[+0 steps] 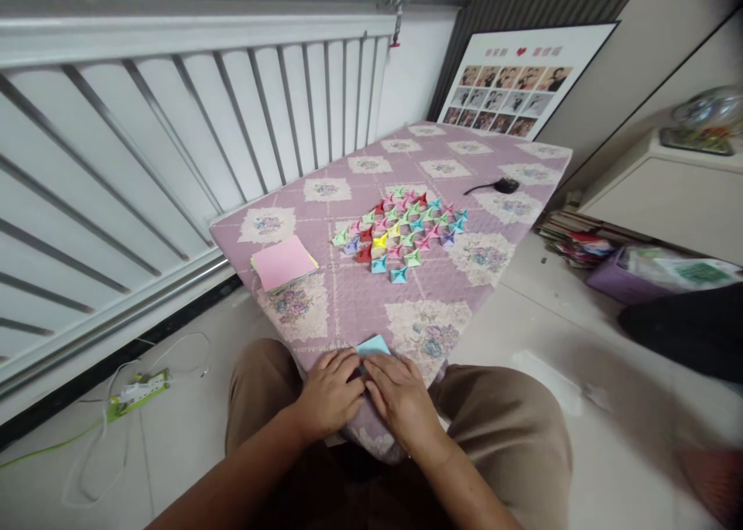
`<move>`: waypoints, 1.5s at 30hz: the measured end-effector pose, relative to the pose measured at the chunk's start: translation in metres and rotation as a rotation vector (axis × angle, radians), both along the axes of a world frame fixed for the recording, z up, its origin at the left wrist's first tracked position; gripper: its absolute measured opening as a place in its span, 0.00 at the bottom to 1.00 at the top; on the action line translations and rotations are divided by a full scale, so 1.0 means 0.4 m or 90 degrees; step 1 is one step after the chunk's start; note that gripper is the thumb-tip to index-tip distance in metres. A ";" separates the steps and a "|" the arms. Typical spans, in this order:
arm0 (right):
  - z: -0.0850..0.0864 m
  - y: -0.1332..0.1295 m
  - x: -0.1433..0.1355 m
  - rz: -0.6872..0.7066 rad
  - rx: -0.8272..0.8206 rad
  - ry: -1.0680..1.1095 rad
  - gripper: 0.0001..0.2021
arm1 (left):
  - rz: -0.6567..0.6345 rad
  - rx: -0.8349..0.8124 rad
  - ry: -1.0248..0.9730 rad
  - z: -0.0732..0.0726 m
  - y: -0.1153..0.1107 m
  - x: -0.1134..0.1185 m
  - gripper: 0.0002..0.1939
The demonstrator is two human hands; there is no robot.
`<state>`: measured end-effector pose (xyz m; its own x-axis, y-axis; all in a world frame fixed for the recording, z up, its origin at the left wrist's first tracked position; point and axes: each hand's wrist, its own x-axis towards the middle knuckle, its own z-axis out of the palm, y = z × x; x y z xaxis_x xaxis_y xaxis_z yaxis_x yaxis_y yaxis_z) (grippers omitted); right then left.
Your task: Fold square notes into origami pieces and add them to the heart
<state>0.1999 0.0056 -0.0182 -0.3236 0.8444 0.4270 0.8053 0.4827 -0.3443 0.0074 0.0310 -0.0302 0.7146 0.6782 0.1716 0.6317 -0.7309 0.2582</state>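
Note:
At the near corner of the table, a small piece of light blue paper [374,346] shows its pointed far part beyond my fingers. My left hand [332,391] is on its left side, fingers curled down and closed on the paper. From the right, my right hand [400,394] presses on the same sheet, with its fingers close to those of the left. The near part of the paper is hidden under both hands. Farther up the table stand rows of small folded paper pieces [400,228] in green, pink, red, yellow, blue and purple. To their left lies a stack of coloured paper, pink sheet on top [284,262].
A purple flowered cloth [360,306] covers the table. Near its far right edge lies a small black object with a cord [507,186]. A white radiator [191,128] runs along the left. On the floor at left is a power strip [138,393].

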 end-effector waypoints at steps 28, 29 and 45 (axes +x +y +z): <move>-0.040 0.049 0.026 -0.207 -0.030 0.047 0.14 | 0.258 -0.126 -0.038 0.048 0.093 0.064 0.15; -0.040 0.049 0.026 -0.204 -0.031 0.050 0.14 | 0.261 -0.130 -0.036 0.048 0.103 0.070 0.13; -0.040 0.048 0.025 -0.203 -0.029 0.064 0.14 | 0.258 -0.157 -0.068 0.049 0.105 0.073 0.05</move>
<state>0.2097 0.0248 -0.0341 0.0016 0.9155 0.4024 0.8741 0.1942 -0.4452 0.0364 0.0728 -0.0105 0.3711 0.9282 0.0286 0.8134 -0.3397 0.4722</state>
